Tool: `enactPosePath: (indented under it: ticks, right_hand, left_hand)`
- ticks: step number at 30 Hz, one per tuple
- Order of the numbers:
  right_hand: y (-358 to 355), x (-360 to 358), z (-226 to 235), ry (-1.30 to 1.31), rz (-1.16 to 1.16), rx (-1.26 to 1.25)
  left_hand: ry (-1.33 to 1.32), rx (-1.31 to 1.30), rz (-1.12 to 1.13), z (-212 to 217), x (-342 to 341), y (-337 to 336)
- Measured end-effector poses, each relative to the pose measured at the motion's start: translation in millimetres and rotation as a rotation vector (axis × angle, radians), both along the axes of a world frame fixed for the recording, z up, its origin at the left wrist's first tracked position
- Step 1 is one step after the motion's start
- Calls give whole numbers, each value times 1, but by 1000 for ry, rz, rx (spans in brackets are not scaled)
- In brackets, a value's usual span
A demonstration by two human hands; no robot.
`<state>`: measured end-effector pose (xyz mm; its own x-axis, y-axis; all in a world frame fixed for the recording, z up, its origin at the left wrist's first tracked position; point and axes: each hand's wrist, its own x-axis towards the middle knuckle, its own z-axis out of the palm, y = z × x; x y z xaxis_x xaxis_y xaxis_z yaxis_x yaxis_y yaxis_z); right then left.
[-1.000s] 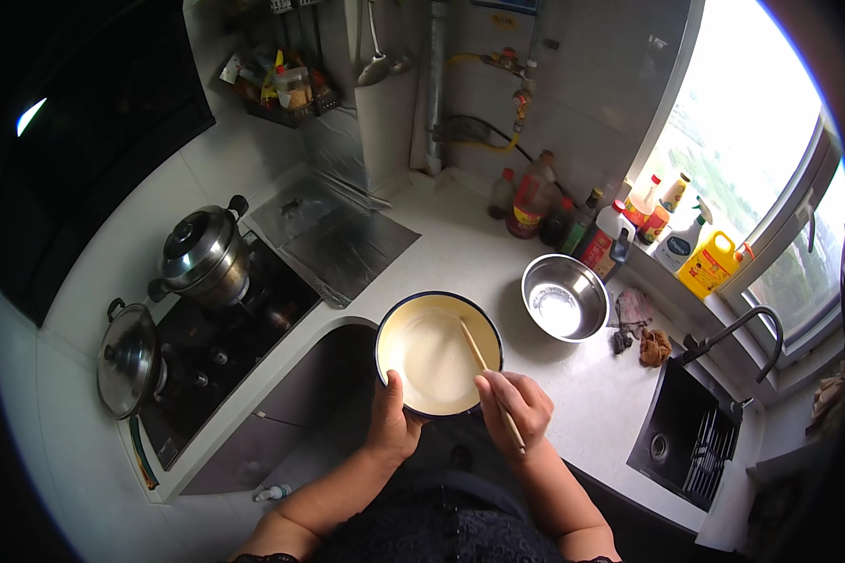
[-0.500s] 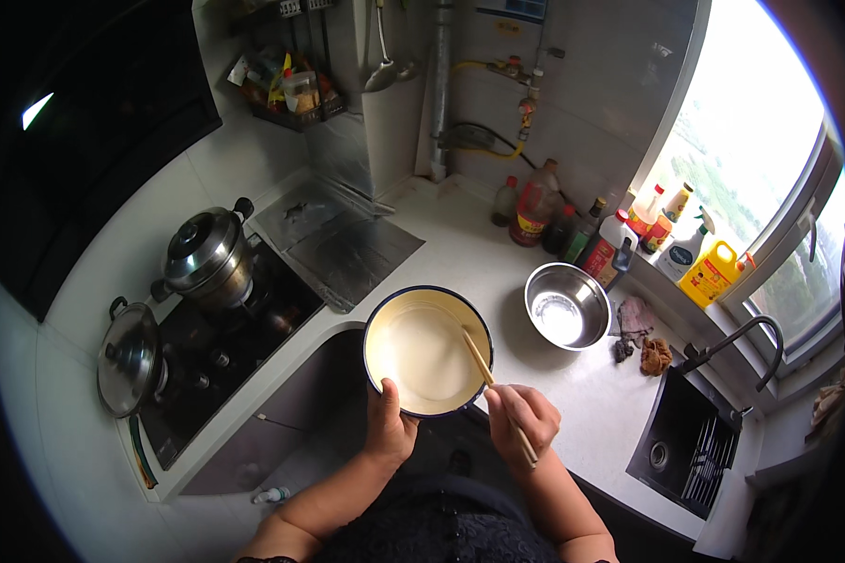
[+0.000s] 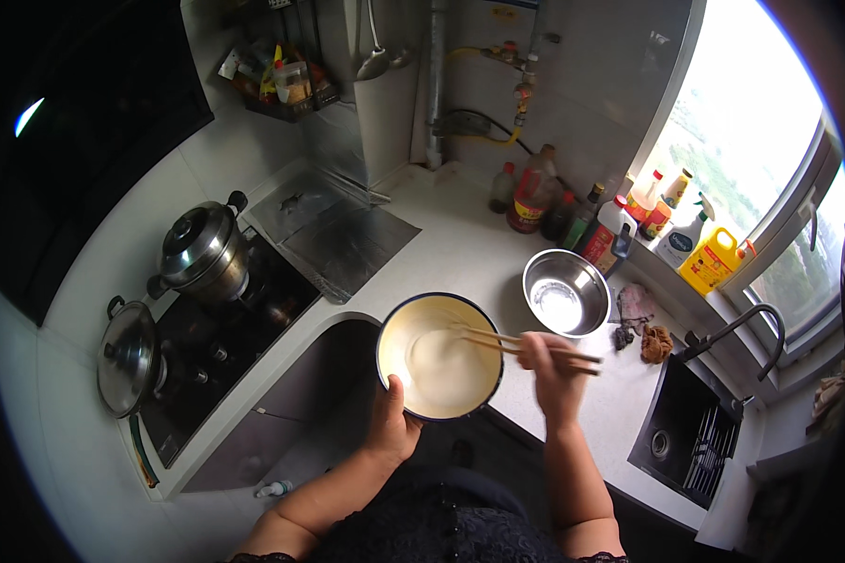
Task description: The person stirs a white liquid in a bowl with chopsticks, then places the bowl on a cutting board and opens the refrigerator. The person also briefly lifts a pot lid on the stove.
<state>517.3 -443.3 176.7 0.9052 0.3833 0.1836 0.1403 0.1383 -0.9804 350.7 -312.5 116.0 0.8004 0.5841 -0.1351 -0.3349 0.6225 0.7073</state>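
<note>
Both forearms rise from six o'clock. The left hand (image 3: pixel 391 427) is clamped on the near rim of a cream bowl (image 3: pixel 438 357) of pale batter at centre, over the tabletop (image 3: pixel 460 253) edge. The right hand (image 3: pixel 551 375), blurred, is closed around chopsticks (image 3: pixel 498 340) dipping into it. A yellow jug (image 3: pixel 711 260) stands at two o'clock, beside a white spray bottle (image 3: pixel 681 235).

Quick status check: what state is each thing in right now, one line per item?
Enamel bowl: holds pale batter, gripped at its rim by the left hand.
Chopsticks: in the right hand, tips in the batter.
Steel bowl: upright on the counter, looks empty.
Steel pot: lidded, on the stove.
Sink tap: no water visible.
</note>
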Motion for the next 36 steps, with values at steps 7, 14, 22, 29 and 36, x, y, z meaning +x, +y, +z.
enactPosePath:
  ticks: [7, 14, 22, 29, 36]
  right_hand:
    - [-9, 26, 15, 18, 113, -207]
    - [-6, 22, 14, 177, 280, -259]
    - [0, 8, 20, 202, 339, -207]
    - [11, 2, 14, 37, 281, -162]
    - [8, 16, 4, -6, 21, -50]
  left_hand:
    - [75, -54, -70, -2, -6, 6]
    - [71, -108, -81, -1, -4, 7]
    - [37, -111, -22, 11, 3, 4]
    - [51, -118, -1, 3, 3, 6]
    - [34, -140, -12, 2, 0, 13]
